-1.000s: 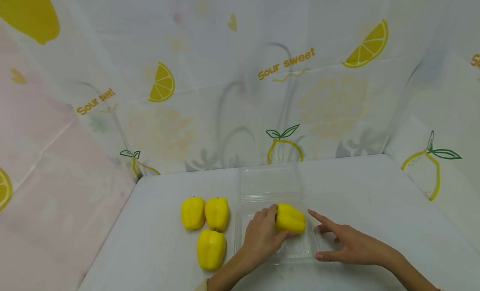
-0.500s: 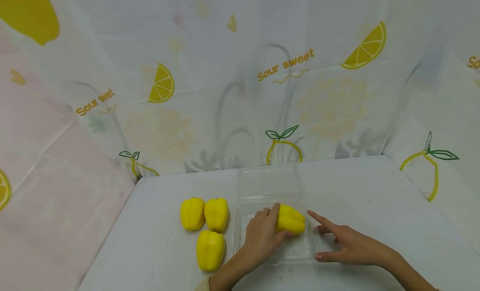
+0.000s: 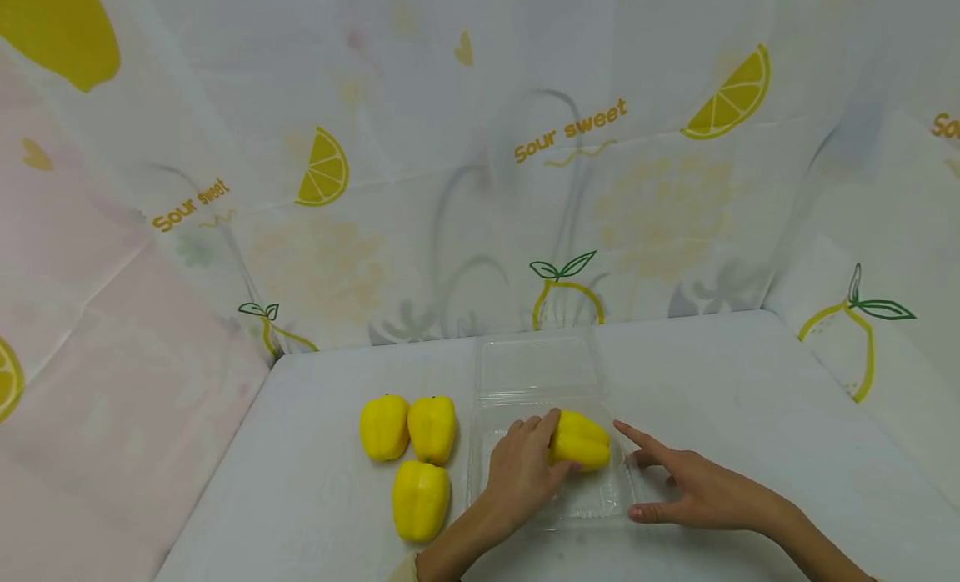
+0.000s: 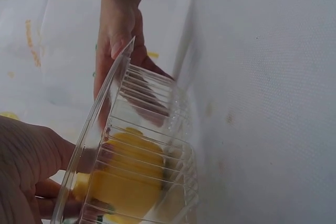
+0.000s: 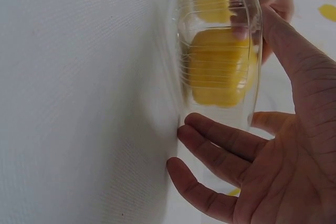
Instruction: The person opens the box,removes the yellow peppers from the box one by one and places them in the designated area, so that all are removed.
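Observation:
A clear plastic clamshell container (image 3: 498, 413) lies with its lid folded back. Inside its base is a yellow bell pepper (image 3: 585, 442), lying on its side. My left hand (image 3: 525, 465) reaches over the left part of the base and grips this pepper, fingers at its far side and thumb at its near side. My right hand (image 3: 701, 489) rests at the container's right side, fingers spread and relaxed, thumb and index fingertip at the rim. Through the clear wall in the right wrist view, the bell pepper (image 5: 218, 69) shows between the hands.
Three more yellow bell peppers stand left of the container: one at the back left (image 3: 384, 428), a bell pepper (image 3: 432, 429) beside it, and a nearer bell pepper (image 3: 421, 500) close to my left forearm. A lemon-print cloth (image 3: 420, 257) hangs behind the white table (image 3: 322, 482).

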`<state>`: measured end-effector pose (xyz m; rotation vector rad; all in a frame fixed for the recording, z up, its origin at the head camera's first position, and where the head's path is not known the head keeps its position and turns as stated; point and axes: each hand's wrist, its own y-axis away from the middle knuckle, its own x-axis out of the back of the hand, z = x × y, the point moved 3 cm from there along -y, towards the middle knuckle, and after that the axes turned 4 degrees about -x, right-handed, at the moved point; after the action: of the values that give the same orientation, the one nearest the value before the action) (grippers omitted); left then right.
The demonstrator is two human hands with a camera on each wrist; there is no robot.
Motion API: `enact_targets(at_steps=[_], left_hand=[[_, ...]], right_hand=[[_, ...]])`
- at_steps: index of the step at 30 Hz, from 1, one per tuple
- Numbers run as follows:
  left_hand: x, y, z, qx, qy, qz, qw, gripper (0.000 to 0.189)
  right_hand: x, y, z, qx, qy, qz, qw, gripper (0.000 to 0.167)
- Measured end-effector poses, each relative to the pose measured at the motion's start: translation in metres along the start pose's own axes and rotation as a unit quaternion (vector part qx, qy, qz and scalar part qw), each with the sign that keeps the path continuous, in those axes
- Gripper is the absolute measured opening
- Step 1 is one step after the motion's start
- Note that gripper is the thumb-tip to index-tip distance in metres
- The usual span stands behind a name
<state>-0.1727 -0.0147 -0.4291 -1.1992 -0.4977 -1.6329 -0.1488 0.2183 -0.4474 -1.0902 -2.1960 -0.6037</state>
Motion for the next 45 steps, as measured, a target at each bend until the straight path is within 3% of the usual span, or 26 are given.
enact_targets(at_steps=[28,38,45], left_hand=[[0.006,0.012,-0.008,0.011,0.015,0.001,0.9998,0.067],[0.010,0.018,-0.014,-0.001,0.022,0.021,0.9995,0.067],[0.012,0.019,-0.017,0.004,0.042,0.003,0.9991,0.067]], right_hand=[[-0.002,0.001,0.003,-0.002,0.002,0.001,1.0000,0.096],[-0.002,0.001,0.003,-0.002,-0.001,0.003,1.0000,0.095],[-0.002,0.001,0.004,-0.003,-0.005,0.002,1.0000,0.095]])
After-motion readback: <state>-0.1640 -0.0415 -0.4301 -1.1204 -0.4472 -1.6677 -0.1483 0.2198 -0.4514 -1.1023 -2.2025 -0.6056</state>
